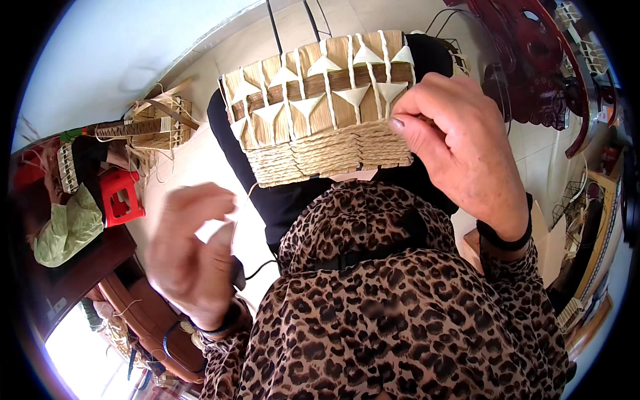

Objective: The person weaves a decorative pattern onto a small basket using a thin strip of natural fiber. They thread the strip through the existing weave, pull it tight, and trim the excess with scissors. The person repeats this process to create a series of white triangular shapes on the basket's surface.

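A woven straw basket panel (pixel 300 157) rests across my lap. Its near part is rows of twisted straw cord; the far part has smooth tan and brown bands crossed by white twisted strips with triangular flared pieces. At its right edge is my right hand (pixel 460 140), thumb and forefinger brought together over the weave; what lies between them is hidden. Off the panel's left side, my left hand (pixel 193 253) is blurred by motion, fingers curved. A thin straw strand (pixel 251 191) hangs from the panel's lower left corner towards it; whether the fingers hold it cannot be seen.
A red plastic stool (pixel 122 195) and a straw-wrapped frame (pixel 160 127) stand on the left. Dark red carved furniture (pixel 527 60) is at the upper right. An open cardboard box (pixel 550 250) lies beside my right arm. Thin black rods (pixel 275 27) rise beyond the panel.
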A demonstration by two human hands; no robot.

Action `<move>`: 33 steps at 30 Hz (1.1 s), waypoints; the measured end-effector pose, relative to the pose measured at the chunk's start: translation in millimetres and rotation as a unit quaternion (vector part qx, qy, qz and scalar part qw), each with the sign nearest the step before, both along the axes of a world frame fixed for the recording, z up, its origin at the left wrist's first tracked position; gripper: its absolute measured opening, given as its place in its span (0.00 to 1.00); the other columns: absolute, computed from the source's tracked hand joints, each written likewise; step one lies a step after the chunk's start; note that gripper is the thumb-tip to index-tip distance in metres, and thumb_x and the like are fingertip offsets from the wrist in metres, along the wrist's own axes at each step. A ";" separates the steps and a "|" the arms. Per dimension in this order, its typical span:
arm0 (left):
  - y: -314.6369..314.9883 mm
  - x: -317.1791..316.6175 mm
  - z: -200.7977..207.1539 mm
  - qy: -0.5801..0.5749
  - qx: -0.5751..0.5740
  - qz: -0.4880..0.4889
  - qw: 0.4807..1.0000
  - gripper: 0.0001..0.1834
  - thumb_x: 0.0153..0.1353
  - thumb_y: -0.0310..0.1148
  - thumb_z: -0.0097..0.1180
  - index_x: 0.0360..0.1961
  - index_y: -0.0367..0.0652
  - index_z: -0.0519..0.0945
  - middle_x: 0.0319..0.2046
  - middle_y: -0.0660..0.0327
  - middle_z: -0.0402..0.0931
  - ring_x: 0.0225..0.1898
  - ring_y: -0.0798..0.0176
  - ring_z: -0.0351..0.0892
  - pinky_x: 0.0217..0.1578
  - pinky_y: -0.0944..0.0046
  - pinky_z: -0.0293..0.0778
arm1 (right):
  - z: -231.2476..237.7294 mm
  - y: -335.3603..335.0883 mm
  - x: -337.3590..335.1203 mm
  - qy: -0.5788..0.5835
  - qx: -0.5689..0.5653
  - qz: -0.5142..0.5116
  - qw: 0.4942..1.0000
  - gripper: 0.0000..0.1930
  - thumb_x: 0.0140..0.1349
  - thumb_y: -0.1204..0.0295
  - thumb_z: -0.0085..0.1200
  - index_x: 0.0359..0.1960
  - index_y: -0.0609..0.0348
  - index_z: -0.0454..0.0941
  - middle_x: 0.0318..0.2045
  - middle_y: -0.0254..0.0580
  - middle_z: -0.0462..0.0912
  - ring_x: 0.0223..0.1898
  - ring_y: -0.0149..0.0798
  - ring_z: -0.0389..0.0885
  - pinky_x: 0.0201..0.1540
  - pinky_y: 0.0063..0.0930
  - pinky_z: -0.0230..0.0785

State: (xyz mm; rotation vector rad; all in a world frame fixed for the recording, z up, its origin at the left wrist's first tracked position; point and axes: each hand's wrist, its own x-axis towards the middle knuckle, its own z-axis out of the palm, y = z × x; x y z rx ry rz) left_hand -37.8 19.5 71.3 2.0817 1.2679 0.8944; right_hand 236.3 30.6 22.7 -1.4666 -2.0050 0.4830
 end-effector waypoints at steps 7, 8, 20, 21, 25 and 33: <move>-4.4 43.5 -30.8 0.036 -0.101 -0.110 0.988 0.12 0.53 0.15 0.58 0.40 0.33 0.80 0.36 0.50 0.79 0.34 0.58 0.81 0.35 0.67 0.75 | -3.0 -27.5 -10.5 0.020 0.076 0.021 0.997 0.09 0.52 0.73 0.63 0.24 0.59 0.73 0.20 0.35 0.68 0.17 0.32 0.69 0.18 0.27 0.60; -1.5 44.4 -40.4 0.049 -0.029 -0.103 0.993 0.12 0.53 0.16 0.58 0.40 0.34 0.80 0.37 0.51 0.78 0.33 0.58 0.80 0.33 0.67 0.75 | -4.9 -32.4 -10.5 0.014 0.083 0.028 0.996 0.12 0.47 0.73 0.67 0.22 0.57 0.72 0.20 0.34 0.68 0.17 0.31 0.70 0.16 0.27 0.60; 23.5 51.2 -51.1 0.084 0.043 -0.067 0.993 0.11 0.51 0.19 0.63 0.38 0.36 0.82 0.33 0.55 0.77 0.30 0.57 0.79 0.30 0.65 0.75 | -11.3 -34.1 -15.2 0.170 -0.008 0.008 0.985 0.06 0.51 0.78 0.63 0.28 0.62 0.78 0.21 0.39 0.72 0.19 0.35 0.71 0.21 0.27 0.60; 22.7 51.6 -49.4 0.076 0.016 -0.058 0.995 0.11 0.50 0.19 0.63 0.37 0.36 0.82 0.33 0.55 0.76 0.31 0.58 0.79 0.31 0.64 0.75 | -9.6 -33.8 -15.8 0.171 -0.011 0.008 0.985 0.06 0.51 0.78 0.63 0.28 0.62 0.78 0.21 0.39 0.72 0.19 0.35 0.71 0.21 0.27 0.60; 21.5 47.6 -49.5 0.041 -0.006 -0.066 0.997 0.12 0.50 0.18 0.63 0.37 0.35 0.82 0.34 0.54 0.76 0.33 0.58 0.80 0.32 0.64 0.76 | -1.1 -34.6 -16.6 0.188 -0.036 0.021 0.981 0.05 0.50 0.80 0.62 0.28 0.62 0.78 0.20 0.38 0.73 0.19 0.34 0.71 0.22 0.26 0.60; 15.3 54.0 -47.2 0.026 -0.057 -0.085 0.994 0.12 0.53 0.18 0.62 0.40 0.35 0.82 0.40 0.54 0.78 0.37 0.60 0.79 0.37 0.68 0.75 | -6.3 -37.1 -13.4 0.170 -0.048 -0.020 0.984 0.04 0.52 0.79 0.61 0.28 0.62 0.78 0.20 0.36 0.73 0.19 0.32 0.71 0.22 0.23 0.60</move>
